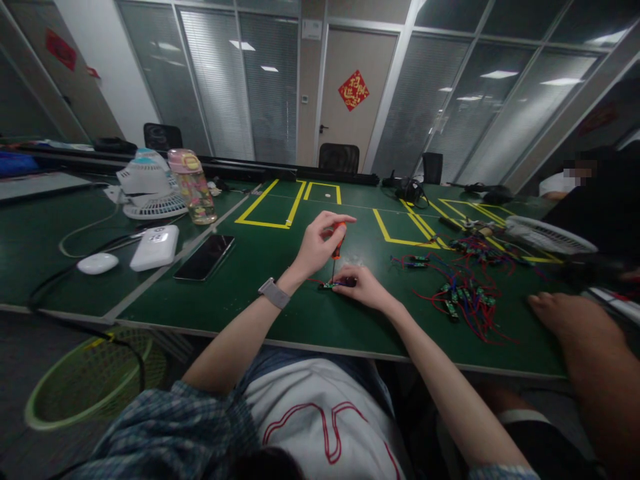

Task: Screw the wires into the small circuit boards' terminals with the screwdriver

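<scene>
My left hand (319, 245) is closed around a small screwdriver (337, 248) with a red-orange handle, held upright with its tip down on a small green circuit board (329, 285). My right hand (361, 284) presses down on that board and its wires on the green table (250, 300), fingers curled over it. A watch with a grey band sits on my left wrist.
A pile of small boards with red, blue and black wires (463, 287) lies to the right. Another person's arm (580, 340) rests at the table's right edge. A phone (205, 257), white power bank (155, 247), mouse (97, 263), bottle (193, 187) and fan (147, 190) stand left. A green basket (85, 387) sits below.
</scene>
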